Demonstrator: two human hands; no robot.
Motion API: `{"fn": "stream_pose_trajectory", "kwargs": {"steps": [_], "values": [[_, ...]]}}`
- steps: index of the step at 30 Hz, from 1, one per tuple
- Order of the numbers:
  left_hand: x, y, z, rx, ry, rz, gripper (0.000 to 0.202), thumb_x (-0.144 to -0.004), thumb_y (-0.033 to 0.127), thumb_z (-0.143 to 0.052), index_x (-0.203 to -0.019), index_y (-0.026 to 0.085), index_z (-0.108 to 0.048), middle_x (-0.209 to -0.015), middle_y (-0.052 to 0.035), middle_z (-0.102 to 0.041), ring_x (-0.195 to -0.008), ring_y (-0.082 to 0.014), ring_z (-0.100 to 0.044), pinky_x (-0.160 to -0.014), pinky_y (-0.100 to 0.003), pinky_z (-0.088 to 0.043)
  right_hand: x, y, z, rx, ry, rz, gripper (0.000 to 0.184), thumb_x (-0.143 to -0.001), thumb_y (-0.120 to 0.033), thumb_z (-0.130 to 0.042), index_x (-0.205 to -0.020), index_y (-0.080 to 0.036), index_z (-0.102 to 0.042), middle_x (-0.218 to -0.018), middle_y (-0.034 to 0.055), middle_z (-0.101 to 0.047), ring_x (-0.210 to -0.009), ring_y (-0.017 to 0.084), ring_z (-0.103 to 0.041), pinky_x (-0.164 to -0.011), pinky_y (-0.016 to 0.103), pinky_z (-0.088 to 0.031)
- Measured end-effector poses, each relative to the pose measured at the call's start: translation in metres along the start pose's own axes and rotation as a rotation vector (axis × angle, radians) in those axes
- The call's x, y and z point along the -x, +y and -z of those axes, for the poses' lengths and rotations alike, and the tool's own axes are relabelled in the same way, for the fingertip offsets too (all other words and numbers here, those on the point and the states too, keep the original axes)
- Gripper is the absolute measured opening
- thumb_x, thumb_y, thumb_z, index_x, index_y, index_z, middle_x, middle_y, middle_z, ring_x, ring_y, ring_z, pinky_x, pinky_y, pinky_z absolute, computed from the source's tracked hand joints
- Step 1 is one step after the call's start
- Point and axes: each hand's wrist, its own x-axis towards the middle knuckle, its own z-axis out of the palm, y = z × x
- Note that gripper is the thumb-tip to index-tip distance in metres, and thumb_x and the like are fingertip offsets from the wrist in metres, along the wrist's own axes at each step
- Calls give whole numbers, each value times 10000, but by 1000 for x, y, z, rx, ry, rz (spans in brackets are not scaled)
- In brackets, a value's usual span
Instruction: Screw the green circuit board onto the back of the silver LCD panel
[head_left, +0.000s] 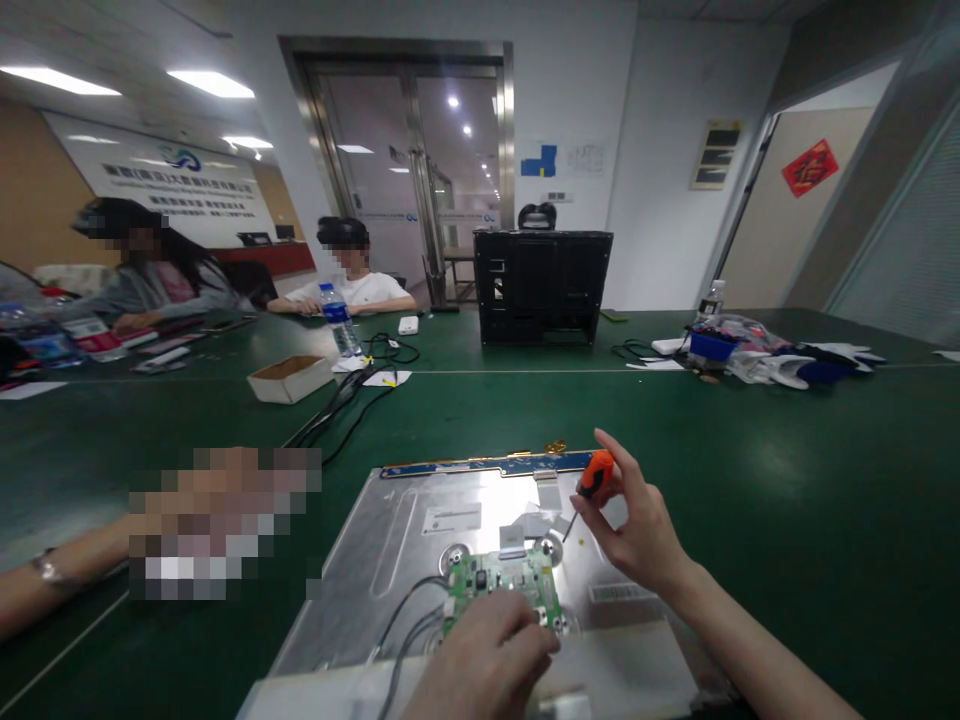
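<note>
Pinching orange-and-black plastic-handled screwdriver [598, 474] in right hand [641, 525], curling left hand [491, 645] over green rectangular circuit board [499, 574], can't tell whether gripping, so best straighten that slant!

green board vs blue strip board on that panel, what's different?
Shape: the green board is compact and blocky; the blue strip board is long and narrow.
Position: the blue strip board runs along the metal panel's far edge; the green board sits nearer the person.
Cover: the left hand partly hides the green board, not the blue strip board.
</note>
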Motion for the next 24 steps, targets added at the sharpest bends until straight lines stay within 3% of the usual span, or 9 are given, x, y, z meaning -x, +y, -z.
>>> {"fn": "stream_pose_trajectory", "kwargs": {"steps": [4, 9, 13, 24], "values": [[-11, -3, -23, -30, 20, 44, 275, -845, 23, -482, -1007, 205, -609, -883, -61, -666, -813, -213, -617, -705, -309, -457, 1, 1, -2, 3, -9, -14, 662, -948, -240, -545, -1532, -204, -236, -762, -3, -667, -551, 149, -631, -535, 278, -569], [-19, -11, -43, -130, 80, 15, 175, -834, 47, -491, -821, 210, -553, -752, -29, -634, -732, -210, -594, -710, -332, -436, 2, 0, -2, -18, -9, -19, 636, -938, -225, -552, -1505, -218, -265, -785, -5, -672, -543, 137, -632, -543, 269, -567], [-19, -9, -43, -177, 46, 25, 147, -842, 74, -522, -801, 211, -557, -837, -46, -657, -781, -223, -595, -761, -367, -440, 3, 0, -3, -23, -12, -12, 628, -936, -228, -553, -1498, -221, -273, -776, -6, -669, -544, 138, -632, -533, 266, -563], [-17, -7, -37, -93, 95, 100, 158, -783, 93, -543, -863, 221, -588, -880, -44, -664, -856, -244, -592, -871, -430, -419, 2, -6, -3, -32, -26, 10, 621, -940, -232, -536, -1499, -215, -266, -780, -1, -671, -546, 143, -632, -514, 267, -567]]}}
